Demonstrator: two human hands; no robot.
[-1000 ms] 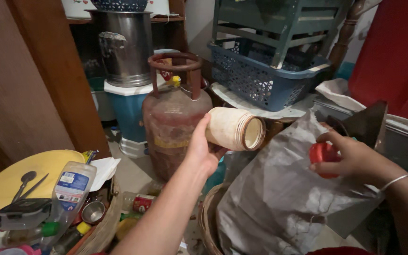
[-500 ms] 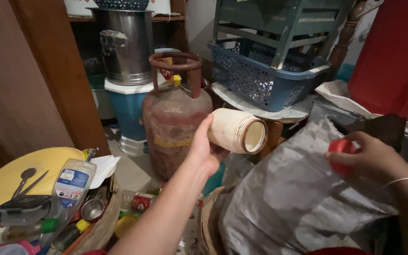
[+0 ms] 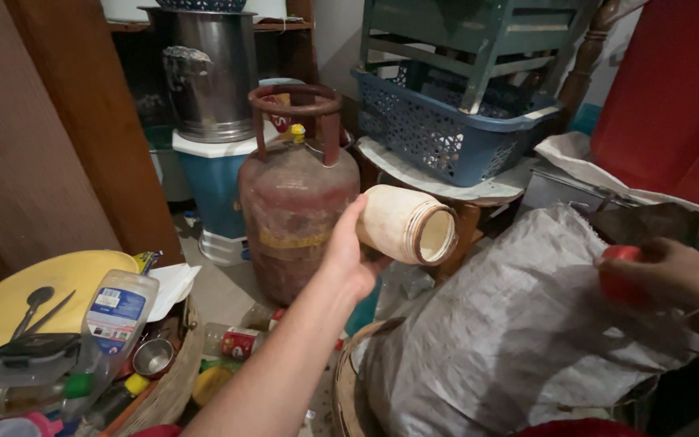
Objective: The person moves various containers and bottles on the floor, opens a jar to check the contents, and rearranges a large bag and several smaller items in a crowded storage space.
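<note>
Cream-coloured plastic catches the eye at centre: an open jar (image 3: 406, 224) lies on its side in the air, mouth turned to the right, and room around it is tight. Just behind it stands a rusty gas cylinder (image 3: 297, 214) with its ring handle, and behind that a blue cooler (image 3: 216, 190) carrying a steel pot (image 3: 210, 73). To the right a blue laundry basket (image 3: 446, 133) sits under a green crate (image 3: 479, 40), and a big grey sack (image 3: 511, 332) fills the lower right, its top edge rising close under the jar. A wooden panel (image 3: 66, 137) walls off the left side, with a yellow tray (image 3: 18, 295) and a clear bottle (image 3: 115, 316) crowded among clutter below it. Only a narrow strip of floor (image 3: 220, 287) shows between the cylinder and that clutter. The left hand (image 3: 349, 259) wraps around the jar's closed end, fingers curled behind it, forearm stretched up and forward from the bottom edge. The right hand (image 3: 665, 275) is closed around a red lid (image 3: 620, 275) just above the sack, wrist bent inward, well apart from the jar.
</note>
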